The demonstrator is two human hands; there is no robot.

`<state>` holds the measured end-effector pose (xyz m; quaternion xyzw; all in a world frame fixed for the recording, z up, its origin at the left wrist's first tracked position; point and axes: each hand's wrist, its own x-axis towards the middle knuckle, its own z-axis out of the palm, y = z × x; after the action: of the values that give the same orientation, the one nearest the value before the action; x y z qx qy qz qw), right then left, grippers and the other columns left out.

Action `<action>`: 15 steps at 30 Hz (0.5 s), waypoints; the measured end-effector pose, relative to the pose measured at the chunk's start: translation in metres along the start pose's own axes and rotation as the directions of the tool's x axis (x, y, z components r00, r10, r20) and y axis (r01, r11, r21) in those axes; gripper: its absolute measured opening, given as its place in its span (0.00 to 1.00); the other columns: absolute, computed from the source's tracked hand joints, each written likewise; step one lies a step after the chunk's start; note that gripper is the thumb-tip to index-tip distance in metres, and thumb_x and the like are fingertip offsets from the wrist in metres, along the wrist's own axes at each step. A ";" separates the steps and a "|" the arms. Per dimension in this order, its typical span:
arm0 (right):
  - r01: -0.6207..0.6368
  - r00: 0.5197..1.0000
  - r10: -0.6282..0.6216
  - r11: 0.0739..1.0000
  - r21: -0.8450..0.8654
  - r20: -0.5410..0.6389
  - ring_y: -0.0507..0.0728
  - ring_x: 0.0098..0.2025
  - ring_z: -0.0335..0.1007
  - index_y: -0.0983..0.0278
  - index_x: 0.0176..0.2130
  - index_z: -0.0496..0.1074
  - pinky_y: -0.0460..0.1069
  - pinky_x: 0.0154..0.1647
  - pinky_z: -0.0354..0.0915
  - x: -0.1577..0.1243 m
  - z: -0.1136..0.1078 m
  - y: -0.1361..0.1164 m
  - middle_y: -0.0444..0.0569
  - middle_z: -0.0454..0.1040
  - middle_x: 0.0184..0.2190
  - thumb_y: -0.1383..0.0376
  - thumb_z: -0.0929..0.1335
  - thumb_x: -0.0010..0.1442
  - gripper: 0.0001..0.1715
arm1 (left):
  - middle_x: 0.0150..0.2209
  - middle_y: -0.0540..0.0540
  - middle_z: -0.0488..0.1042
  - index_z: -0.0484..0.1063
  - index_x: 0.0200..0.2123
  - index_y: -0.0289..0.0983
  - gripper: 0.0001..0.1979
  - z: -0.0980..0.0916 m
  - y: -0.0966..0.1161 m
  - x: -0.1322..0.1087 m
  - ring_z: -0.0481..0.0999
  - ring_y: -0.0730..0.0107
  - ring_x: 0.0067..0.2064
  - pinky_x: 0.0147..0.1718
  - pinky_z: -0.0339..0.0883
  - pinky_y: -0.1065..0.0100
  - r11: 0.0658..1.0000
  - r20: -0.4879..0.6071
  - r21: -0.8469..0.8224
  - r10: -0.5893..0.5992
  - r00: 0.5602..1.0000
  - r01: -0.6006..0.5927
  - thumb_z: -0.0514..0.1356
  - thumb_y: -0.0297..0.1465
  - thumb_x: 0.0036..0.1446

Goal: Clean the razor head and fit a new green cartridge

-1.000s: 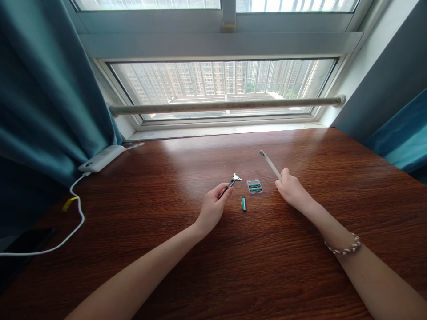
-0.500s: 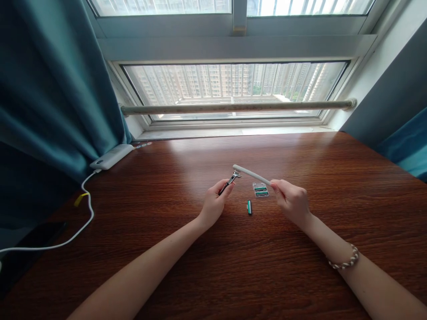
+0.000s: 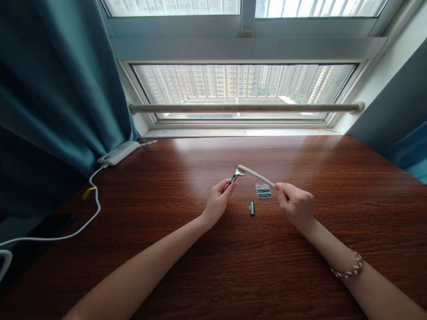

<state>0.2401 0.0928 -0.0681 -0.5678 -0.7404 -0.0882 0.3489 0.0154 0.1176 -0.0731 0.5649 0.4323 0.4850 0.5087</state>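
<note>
Clearly, over the wooden surface (image 3: 300,266), the left hand (image 3: 218,202) has its fingers pinching a razor handle (image 3: 233,178), and the right hand (image 3: 296,204) pinches a white toothbrush (image 3: 256,175) whose tip is at the razor's head. Short, light strokes against a steady left grip seem best. A loose cartridge (image 3: 252,207) lies near.

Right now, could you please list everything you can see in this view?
razor handle: one, silver and black, in the left hand
brush: one, white, in the right hand, tip at the razor head
cartridge tray: one, clear with green cartridges, on the table between the hands
loose cartridge: one, green, on the table nearer the person
power bank: one, white, far left table edge
cable: one, white with yellow tag, from the power bank
table: one, reddish-brown wood
curtains: two, teal, left and right
window: one, behind the table, rail across it
bracelet: one, beaded, right wrist
left hand: one, gripping the razor handle
right hand: one, gripping the brush
</note>
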 end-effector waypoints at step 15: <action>-0.082 0.996 0.083 0.996 0.038 -0.022 0.52 0.24 0.67 0.63 0.33 0.73 0.45 0.24 0.53 -0.004 0.005 -0.002 0.46 0.74 0.25 0.60 0.59 0.61 0.16 | 0.17 0.58 0.45 0.66 0.35 0.35 0.19 -0.001 0.004 -0.001 0.42 0.84 0.15 0.12 0.36 0.79 0.782 0.380 -0.488 -0.209 0.901 0.388 0.51 0.46 0.54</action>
<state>0.2364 0.0915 -0.0730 -0.5901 -0.7138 -0.0666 0.3713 0.0144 0.1161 -0.0695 0.3847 0.2744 0.4076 0.7814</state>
